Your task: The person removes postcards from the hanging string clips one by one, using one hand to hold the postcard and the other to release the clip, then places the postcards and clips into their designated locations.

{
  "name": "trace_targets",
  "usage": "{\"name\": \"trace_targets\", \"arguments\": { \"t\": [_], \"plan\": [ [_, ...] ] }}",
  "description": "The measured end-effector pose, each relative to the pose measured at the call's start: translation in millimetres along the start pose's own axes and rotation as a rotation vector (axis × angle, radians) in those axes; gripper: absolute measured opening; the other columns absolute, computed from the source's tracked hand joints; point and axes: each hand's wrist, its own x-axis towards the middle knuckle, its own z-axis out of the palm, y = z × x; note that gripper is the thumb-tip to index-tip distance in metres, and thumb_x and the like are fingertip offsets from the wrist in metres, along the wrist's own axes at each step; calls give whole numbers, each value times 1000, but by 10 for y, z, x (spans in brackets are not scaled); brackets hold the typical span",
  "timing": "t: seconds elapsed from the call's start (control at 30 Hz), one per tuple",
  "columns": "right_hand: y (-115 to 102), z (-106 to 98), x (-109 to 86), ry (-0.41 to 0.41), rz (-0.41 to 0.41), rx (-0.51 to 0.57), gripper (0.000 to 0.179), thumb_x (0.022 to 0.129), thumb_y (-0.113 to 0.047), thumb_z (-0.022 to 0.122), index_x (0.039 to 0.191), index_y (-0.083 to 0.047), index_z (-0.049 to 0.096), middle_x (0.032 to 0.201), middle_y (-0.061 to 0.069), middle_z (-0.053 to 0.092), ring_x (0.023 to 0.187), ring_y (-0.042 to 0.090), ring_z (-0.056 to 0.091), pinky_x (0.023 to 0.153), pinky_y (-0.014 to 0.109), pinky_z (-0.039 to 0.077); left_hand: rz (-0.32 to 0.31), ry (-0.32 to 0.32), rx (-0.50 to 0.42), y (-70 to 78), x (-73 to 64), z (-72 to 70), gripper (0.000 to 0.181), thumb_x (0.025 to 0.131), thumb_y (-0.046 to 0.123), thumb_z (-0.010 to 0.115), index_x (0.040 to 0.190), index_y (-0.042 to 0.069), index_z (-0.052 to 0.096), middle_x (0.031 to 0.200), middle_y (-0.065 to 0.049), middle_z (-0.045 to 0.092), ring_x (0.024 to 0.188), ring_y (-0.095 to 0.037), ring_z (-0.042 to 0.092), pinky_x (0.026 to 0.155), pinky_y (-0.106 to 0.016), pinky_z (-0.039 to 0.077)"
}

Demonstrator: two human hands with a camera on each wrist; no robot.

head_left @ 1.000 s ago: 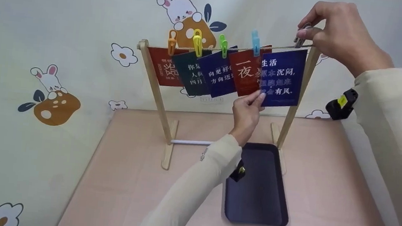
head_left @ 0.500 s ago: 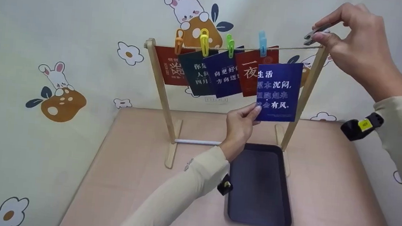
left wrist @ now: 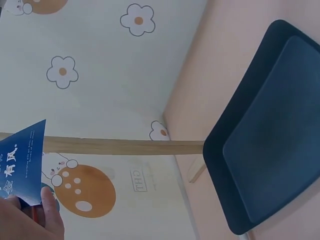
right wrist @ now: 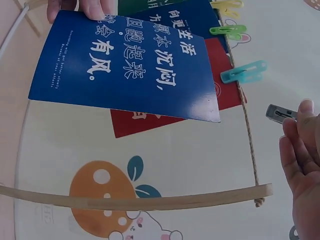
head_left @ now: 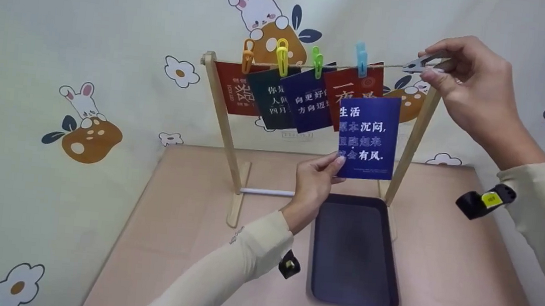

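My left hand point(head_left: 313, 182) pinches a blue card point(head_left: 368, 137) with white lettering by its lower left corner. The card is below the rope line and overlaps a hanging red card point(head_left: 359, 79) in the head view. At the upper right, my right hand point(head_left: 479, 88) pinches a grey clothespin point(head_left: 418, 64) by its handles, its nose beside the rope point(right wrist: 248, 135). In the right wrist view, the clothespin is apart from the blue card. Along the rope, orange point(head_left: 248, 56), yellow point(head_left: 282, 58), green point(head_left: 316, 62) and light blue point(head_left: 361, 60) clothespins hold cards.
A wooden stand point(head_left: 223, 123) carries the rope between two posts, with a white bar point(head_left: 266, 192) low between its feet. In front of the right post lies a dark tray point(head_left: 355, 256) on the pinkish tabletop point(head_left: 174, 243). A patterned backdrop point(head_left: 130, 24) stands behind.
The blue card has come down and away from the rope in my left hand. My right hand lifted the clothespin off the rope, moved right, then came lower and turned it sideways.
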Motion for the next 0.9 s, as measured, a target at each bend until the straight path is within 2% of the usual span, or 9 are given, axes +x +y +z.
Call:
{"name": "trace_targets", "arguments": {
  "t": [0.2,0.4,0.53,0.73,0.9],
  "plan": [
    [85,96,-83,-39,49,172,35,92,-6,69,126,-11,64,97,-12,70,88,2,69,83,7,53,-15,9,-18,-86,-45,-162,27,95,6,66,121,-3,69,118,-19,72,94,-23,76,74,-26,63],
    [165,239,-199,-84,77,287,38,91,4,67,128,-4,62,111,-5,70,96,3,71,84,11,56,-19,7,-32,-172,-88,-305,28,95,6,66,121,-5,68,118,-21,72,90,-17,74,74,-27,63],
    [215,351,-276,-99,80,300,40,92,4,66,131,-1,60,117,1,70,100,0,70,86,10,56,-32,32,-7,-249,-109,-440,29,95,6,67,120,-7,68,117,-22,72,92,-19,75,75,-29,64],
    [330,510,-401,-137,112,289,41,93,1,66,133,-6,60,121,9,68,101,-1,69,88,10,55,-59,80,50,-392,-121,-688,29,95,7,67,120,-7,68,115,-25,71,93,-27,76,76,-31,64],
    [430,641,-507,-162,167,274,40,93,-1,67,133,-5,59,123,15,69,99,-1,70,85,9,55,-102,119,70,-554,-133,-842,29,94,6,68,119,-8,68,115,-26,71,86,-21,75,74,-29,64]
  ]
}}
